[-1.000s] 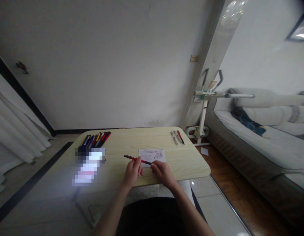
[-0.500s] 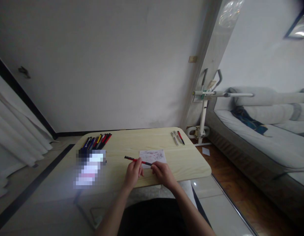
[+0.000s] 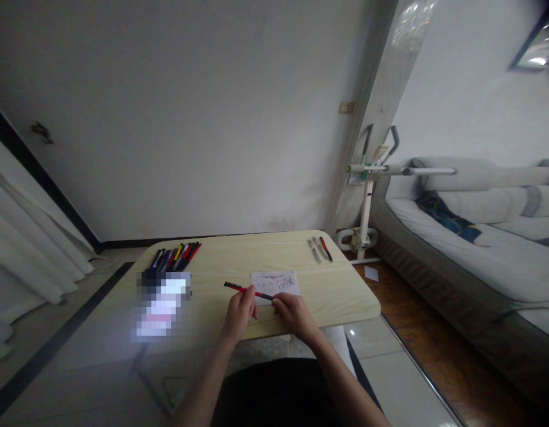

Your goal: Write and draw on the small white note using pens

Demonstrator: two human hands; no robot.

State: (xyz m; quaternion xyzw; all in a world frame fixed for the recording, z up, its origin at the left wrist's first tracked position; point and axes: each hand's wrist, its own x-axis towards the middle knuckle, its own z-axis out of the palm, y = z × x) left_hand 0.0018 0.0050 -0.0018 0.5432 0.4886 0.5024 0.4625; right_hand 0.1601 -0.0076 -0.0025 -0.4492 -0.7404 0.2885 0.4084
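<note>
A red and black pen [image 3: 261,295] is held between my two hands above the near side of the table. My left hand [image 3: 241,309] pinches it around the middle, with the dark end sticking out to the left. At the right end, the fingers of my right hand [image 3: 293,310] are closed on the pen. Under and just behind it lies a white sheet of paper [image 3: 275,280] with dark reddish scribbles. My hands and the pen cover the sheet's lower part.
On the light wooden table [image 3: 239,254], several pens [image 3: 174,256] lie in a row at the left. A pixelated bright patch [image 3: 163,305] sits nearer me. Three pens [image 3: 319,249] lie at the back right. Exercise equipment [image 3: 367,196] and a sofa [image 3: 470,237] stand to the right.
Both hands keep the same grip on the pen. The view has shifted very slightly; nothing else has visibly moved.
</note>
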